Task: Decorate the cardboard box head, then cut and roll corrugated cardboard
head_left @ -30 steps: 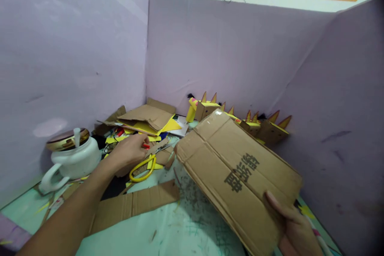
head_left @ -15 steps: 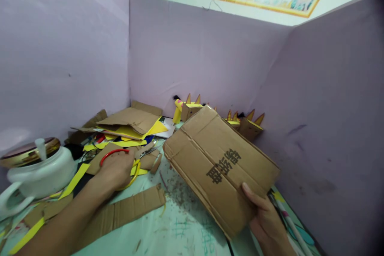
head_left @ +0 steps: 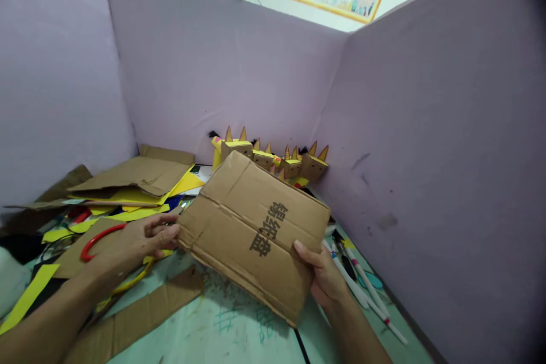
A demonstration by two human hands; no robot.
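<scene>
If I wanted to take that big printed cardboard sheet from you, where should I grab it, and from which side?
Probably the far edge of the cardboard sheet, coming from the back by the wall. The right hand pinches its near right edge and the left hand touches its left edge, so those sides are taken. It is flat, thin and tilted up, so a thumb-over, fingers-under pinch on the free far edge suits it.

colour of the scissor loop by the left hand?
Red loop, beside the left hand; head view shows it.
</scene>
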